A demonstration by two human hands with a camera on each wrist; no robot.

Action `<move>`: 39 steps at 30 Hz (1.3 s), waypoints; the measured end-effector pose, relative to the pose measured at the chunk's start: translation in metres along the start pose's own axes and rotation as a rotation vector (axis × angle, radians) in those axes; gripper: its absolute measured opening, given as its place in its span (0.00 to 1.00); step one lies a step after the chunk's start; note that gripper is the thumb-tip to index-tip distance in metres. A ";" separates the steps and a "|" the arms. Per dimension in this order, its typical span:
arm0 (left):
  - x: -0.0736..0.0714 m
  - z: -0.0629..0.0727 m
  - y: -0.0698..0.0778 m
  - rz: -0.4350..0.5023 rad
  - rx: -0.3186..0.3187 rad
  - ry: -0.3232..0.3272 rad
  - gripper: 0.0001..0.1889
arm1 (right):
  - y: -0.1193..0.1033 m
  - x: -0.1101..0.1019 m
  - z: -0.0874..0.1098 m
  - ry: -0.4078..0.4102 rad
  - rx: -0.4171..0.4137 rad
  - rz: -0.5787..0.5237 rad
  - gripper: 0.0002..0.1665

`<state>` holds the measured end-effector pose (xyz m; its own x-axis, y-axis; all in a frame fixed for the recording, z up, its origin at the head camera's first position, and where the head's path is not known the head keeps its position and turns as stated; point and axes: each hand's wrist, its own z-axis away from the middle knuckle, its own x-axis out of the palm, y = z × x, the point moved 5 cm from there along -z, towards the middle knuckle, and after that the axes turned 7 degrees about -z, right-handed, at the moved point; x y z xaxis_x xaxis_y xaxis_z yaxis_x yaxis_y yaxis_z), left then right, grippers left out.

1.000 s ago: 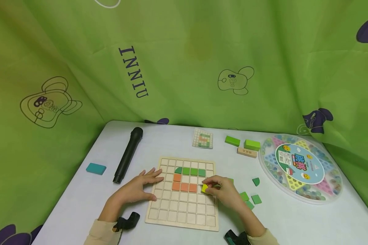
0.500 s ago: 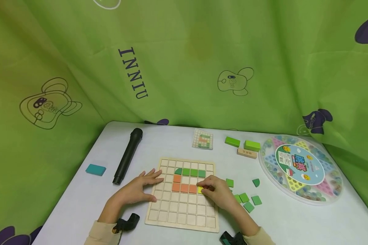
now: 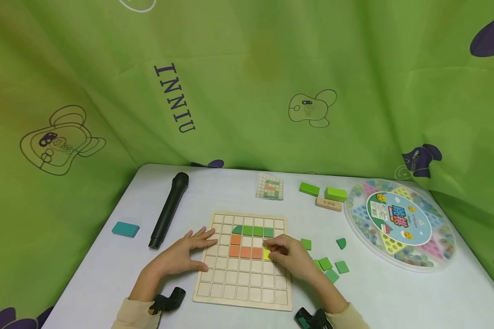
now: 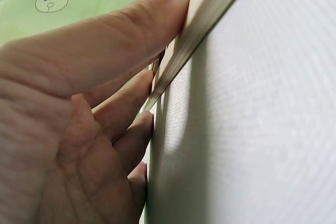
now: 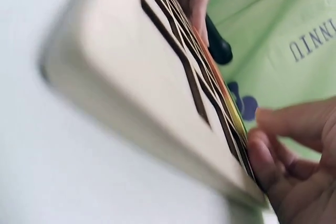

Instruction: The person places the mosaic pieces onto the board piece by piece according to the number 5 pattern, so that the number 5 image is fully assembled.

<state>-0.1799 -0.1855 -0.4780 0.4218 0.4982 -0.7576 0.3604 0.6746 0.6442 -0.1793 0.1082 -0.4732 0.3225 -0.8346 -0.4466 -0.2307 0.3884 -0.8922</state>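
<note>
A wooden grid board [image 3: 243, 292] lies on the table with a green row and orange tiles [image 3: 245, 252] set in its cells. A yellow tile [image 3: 266, 254] lies at the right end of the lower orange row. My right hand [image 3: 290, 257] pinches at this tile, thumb and forefinger bent around it; its right part is hidden beneath the fingers. In the right wrist view the fingertips are right at the yellow edge [image 5: 239, 123]. My left hand [image 3: 180, 255] rests spread at the board's left edge, thumb and fingers touching the rim [image 4: 181, 51].
Several loose green tiles [image 3: 325, 263] lie right of the board. Beyond it are a pattern card [image 3: 269, 186], green blocks [image 3: 335, 194] and a wooden block [image 3: 329, 204]. A round marble game box [image 3: 399, 219] is at the right; a black microphone [image 3: 169, 210] and teal block [image 3: 125, 229] are left.
My right hand has moved left with the yellow tile, bringing it beside the orange row. During the last half second it stays there. The left hand keeps its place on the board's edge.
</note>
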 end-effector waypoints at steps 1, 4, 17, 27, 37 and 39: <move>0.000 0.000 0.000 0.001 -0.002 0.000 0.39 | 0.001 -0.004 0.000 0.005 0.000 -0.014 0.17; 0.002 0.002 -0.002 -0.009 -0.006 -0.004 0.39 | 0.004 -0.020 0.003 0.042 0.001 -0.003 0.18; 0.002 0.002 0.001 -0.007 -0.018 0.002 0.39 | 0.035 -0.081 0.027 0.047 0.111 0.214 0.18; -0.001 -0.003 0.001 -0.002 -0.007 0.002 0.40 | 0.034 -0.083 0.023 0.113 0.108 0.249 0.17; -0.002 -0.002 0.002 0.001 -0.008 -0.003 0.39 | -0.003 -0.044 0.026 0.078 0.001 0.150 0.17; -0.002 -0.001 0.001 -0.001 -0.012 -0.003 0.40 | -0.008 -0.030 0.028 0.032 -0.007 0.132 0.17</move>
<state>-0.1814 -0.1852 -0.4756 0.4238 0.4956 -0.7582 0.3507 0.6820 0.6418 -0.1612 0.1410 -0.4541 0.2595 -0.7886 -0.5575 -0.2751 0.4929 -0.8254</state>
